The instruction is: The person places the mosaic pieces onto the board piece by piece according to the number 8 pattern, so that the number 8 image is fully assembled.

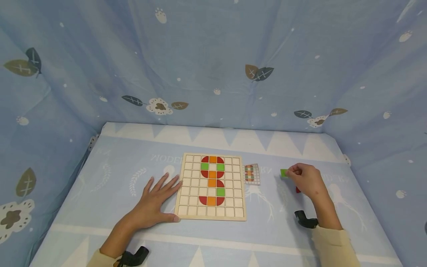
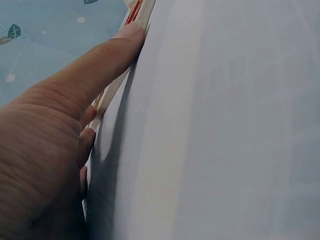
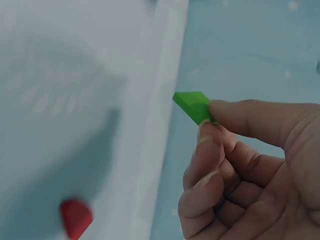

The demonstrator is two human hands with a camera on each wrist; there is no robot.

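Note:
A wooden grid board (image 1: 234,202) lies on the table, some of its cells filled with red, orange and green tiles. The pattern is formed by red rounded pieces (image 1: 220,201), orange squares (image 1: 211,182) and green squares (image 1: 220,191). My left hand (image 1: 156,204) rests with spread, straight fingers at the board's left edge; in the left wrist view its thumb (image 2: 112,52) touches the board's side. To the right of the board, my right hand (image 1: 307,180) pinches a green tile (image 3: 195,105) between thumb and fingertips, held above the table.
A small pattern card (image 1: 252,174) lies against the board's right edge. One red piece (image 3: 76,218) lies on the table below my right hand. The table cover (image 1: 133,144) is pale blue and white, and a blue printed curtain (image 1: 213,55) hangs behind and at both sides.

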